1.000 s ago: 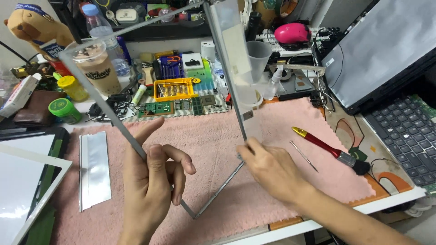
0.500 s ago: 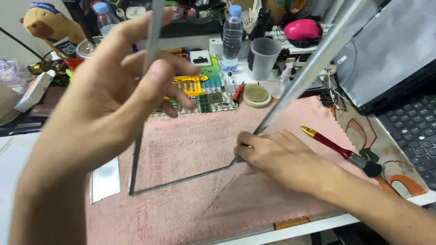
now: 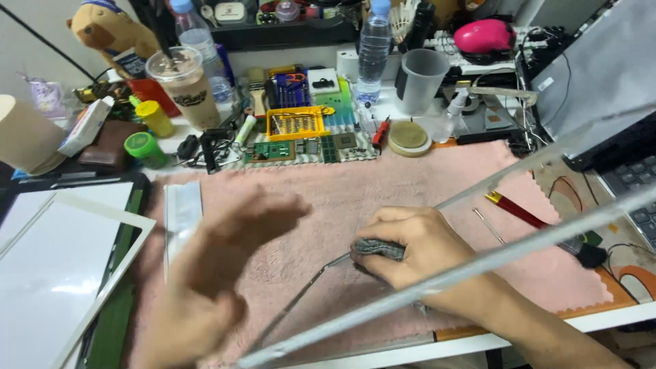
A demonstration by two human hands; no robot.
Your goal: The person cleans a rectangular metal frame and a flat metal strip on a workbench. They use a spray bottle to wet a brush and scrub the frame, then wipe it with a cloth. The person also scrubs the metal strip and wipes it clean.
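A pink towelling mat [image 3: 410, 191] covers a white workbench [image 3: 615, 318] crowded at the back with two clear plastic water bottles [image 3: 374, 51], one lidded iced drink cup [image 3: 184, 89] and one yellow tray of screwdriver bits [image 3: 298, 124], with a dark laptop [image 3: 615, 102] at the right. The right hand [image 3: 417, 253] is curled shut on a small grey cloth wad [image 3: 378, 249], pressing it to the low corner of the one large clear glass-like panel [image 3: 540, 198], which tilts up across the mat. The left hand [image 3: 219, 266], motion-blurred, hovers with fingers spread apart, holding nothing, beside one silvery flat strip [image 3: 182, 212]; one red-handled screwdriver [image 3: 519, 212] lies to the right.
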